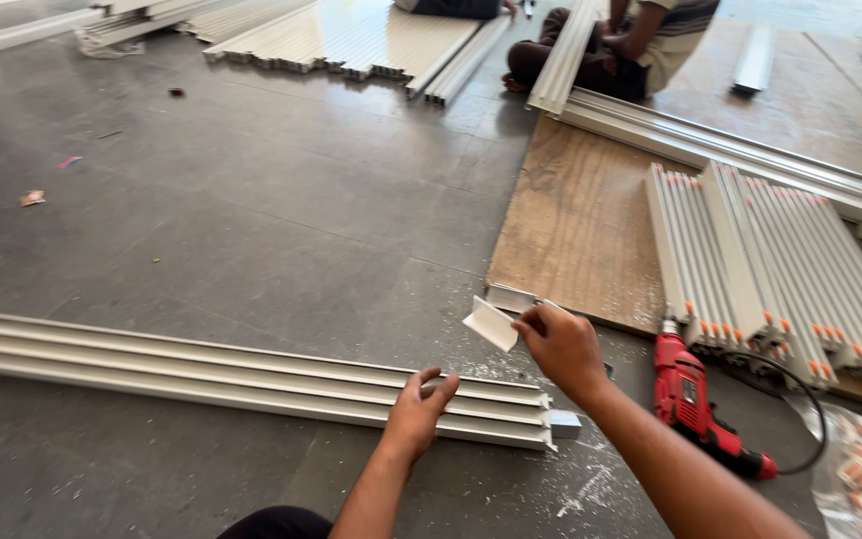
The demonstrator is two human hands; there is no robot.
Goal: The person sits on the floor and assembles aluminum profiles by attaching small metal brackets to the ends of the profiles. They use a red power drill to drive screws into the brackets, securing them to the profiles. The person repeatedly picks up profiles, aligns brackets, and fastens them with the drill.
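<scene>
A person's left hand (416, 411) rests with fingers spread flat on a long pale aluminium channel profile (241, 377) lying on the grey floor (251, 220), while the right hand (561, 344) pinches a small white angle bracket (492, 323) just above the profile's end; the bracket looks light, stiff and sharp-edged, best gripped by its flat faces.

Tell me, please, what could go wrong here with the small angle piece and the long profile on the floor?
The right hand pinches the small white angle bracket by one edge only, so it might slip. The left hand merely rests on the long aluminium profile, which could slide. The red drill and its cord lie close by, a likely snag.
</scene>
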